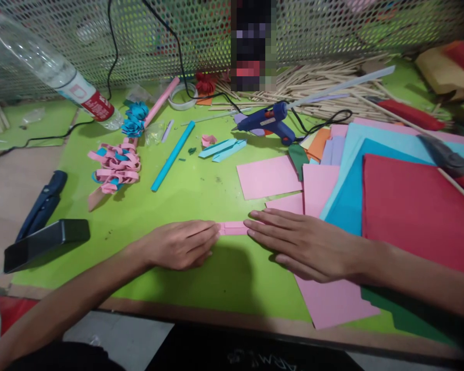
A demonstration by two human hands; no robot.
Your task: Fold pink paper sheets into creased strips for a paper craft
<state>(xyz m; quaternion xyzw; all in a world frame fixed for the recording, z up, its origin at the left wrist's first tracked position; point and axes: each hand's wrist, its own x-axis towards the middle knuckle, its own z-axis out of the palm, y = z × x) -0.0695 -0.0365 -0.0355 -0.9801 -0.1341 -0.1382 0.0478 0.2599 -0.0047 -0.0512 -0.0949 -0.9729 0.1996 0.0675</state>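
A narrow folded strip of pink paper (235, 228) lies on the green tabletop between my two hands. My left hand (185, 245) has its fingers pressed together on the strip's left end. Stretched flat, my right hand (305, 242) rests over the strip's right end with its fingers slightly apart, hiding that end. Pink paper sheets (270, 178) lie just beyond and under my right hand. Farther off are folded light-blue strips (223, 149) and a rolled blue paper tube (172, 156).
A blue glue gun (263, 121) with its cord stands behind. Coloured paper (413, 206) and pliers (448, 157) are at right. At left are a pink-and-blue paper chain (118, 165), a water bottle (81, 95), a stapler (42, 203) and a black box-shaped device (48, 245). Wooden sticks (325, 85) lie by the mesh.
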